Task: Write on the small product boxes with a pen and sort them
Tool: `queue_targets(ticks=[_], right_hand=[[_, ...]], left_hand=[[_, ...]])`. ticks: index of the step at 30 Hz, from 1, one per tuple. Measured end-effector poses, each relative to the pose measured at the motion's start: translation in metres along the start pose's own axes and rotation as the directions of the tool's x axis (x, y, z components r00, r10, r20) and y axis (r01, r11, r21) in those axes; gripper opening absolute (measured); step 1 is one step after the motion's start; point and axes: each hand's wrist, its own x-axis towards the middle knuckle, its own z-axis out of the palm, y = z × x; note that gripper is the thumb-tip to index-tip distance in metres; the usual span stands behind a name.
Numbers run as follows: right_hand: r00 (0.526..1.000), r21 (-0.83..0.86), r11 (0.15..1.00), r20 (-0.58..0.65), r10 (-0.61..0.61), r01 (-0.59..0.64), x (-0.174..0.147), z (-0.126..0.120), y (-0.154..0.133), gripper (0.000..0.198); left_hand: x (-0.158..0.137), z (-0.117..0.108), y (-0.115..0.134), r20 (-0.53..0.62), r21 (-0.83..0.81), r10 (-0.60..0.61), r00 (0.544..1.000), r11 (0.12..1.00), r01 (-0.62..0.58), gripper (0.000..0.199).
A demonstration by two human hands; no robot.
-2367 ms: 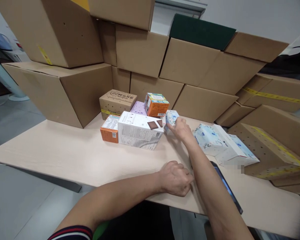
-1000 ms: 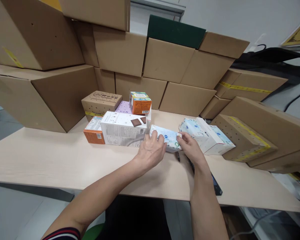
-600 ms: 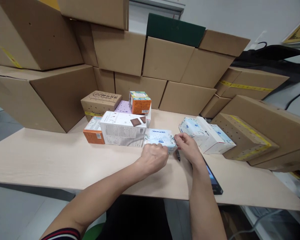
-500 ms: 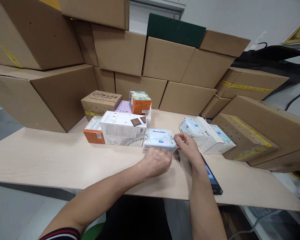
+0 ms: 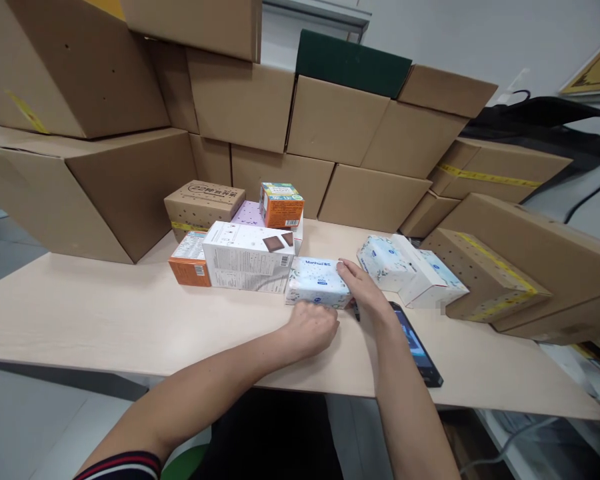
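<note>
left fingers [image 5: 322, 313] balled together by "manhua" pack [image 5: 314, 276]; right fingers [image 5: 345, 268] touch it, grip unclear.

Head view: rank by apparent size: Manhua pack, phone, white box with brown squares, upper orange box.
1. White box with brown squares
2. Manhua pack
3. Upper orange box, phone: too alike to rank; the phone lies nearer the camera.

A pale-blue floral pack [image 5: 314, 275] lies flat on the tabletop [image 5: 130, 313], its "Manhua" side facing up.

Stacked cardboard boxes [image 5: 337, 120], 1 phone [image 5: 421, 353]
</note>
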Motion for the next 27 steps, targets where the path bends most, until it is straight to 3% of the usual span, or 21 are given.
queue_targets(ticks=[3, 7, 12, 16, 21, 27], right_hand=[[0.998, 0.074, 0.997, 0.069, 0.006, -0.011, -0.004, 0.000, 0.000, 0.049], [0.997, 0.125, 0.992, 0.069, 0.018, -0.026, -0.012, -0.007, -0.001, 0.051], [0.998, 0.230, 0.972, 0.031, -0.059, 0.051, -0.020, -0.015, -0.005, 0.046], [0.997, 0.277, 0.958, -0.008, -0.072, 0.072, -0.024, -0.017, -0.010, 0.047], [0.996, 0.238, 0.970, -0.074, -0.043, 0.060, -0.027, -0.021, -0.017, 0.039], [0.997, 0.187, 0.982, -0.075, -0.015, 0.029, -0.024, -0.017, -0.011, 0.052]], left_hand=[[0.003, 0.001, -0.001, 0.011, -0.001, -0.029, 1.000, 1.000, 0.029, 0.028], [0.002, 0.003, 0.002, 0.006, -0.012, -0.045, 0.999, 0.999, 0.045, 0.028], [0.000, 0.009, 0.002, -0.113, -0.060, 0.043, 0.993, 0.997, -0.050, 0.037], [0.001, 0.011, 0.000, -0.108, -0.118, 0.137, 0.985, 0.982, -0.150, 0.039], [0.000, 0.009, 0.004, -0.103, -0.087, 0.276, 0.956, 0.955, -0.285, 0.026], [-0.002, 0.007, 0.005, -0.096, -0.049, 0.258, 0.961, 0.963, -0.263, 0.026]])
